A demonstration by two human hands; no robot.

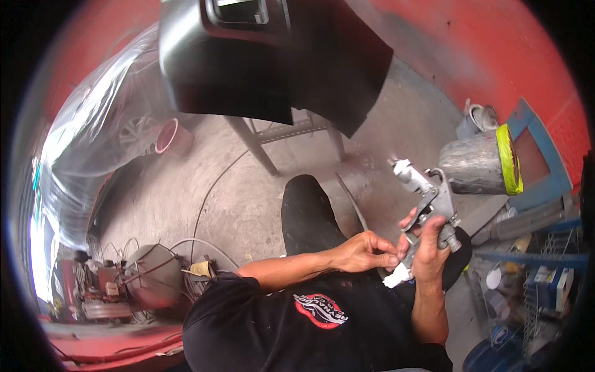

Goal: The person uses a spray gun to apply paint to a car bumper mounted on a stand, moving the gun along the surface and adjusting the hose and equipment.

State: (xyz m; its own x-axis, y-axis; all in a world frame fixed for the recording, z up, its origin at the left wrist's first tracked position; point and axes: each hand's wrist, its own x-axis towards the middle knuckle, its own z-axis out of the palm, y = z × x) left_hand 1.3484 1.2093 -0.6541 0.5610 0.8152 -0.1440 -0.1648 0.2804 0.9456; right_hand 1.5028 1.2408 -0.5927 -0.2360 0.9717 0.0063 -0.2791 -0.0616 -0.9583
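Head view, right hand (429,255) clamped on metallic spray gun (439,199), gun positioned near right knee (460,255), left hand (365,253) just beside white part (398,276), left grip indeterminable, black panel (242,80) ahead.

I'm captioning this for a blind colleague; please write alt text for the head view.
A person's right hand grips a silver metal spray gun, the left hand close beside it. Beyond, a large black curved panel sits above a grey legged stand, with a grey cylindrical bucket with yellow-green band at right.
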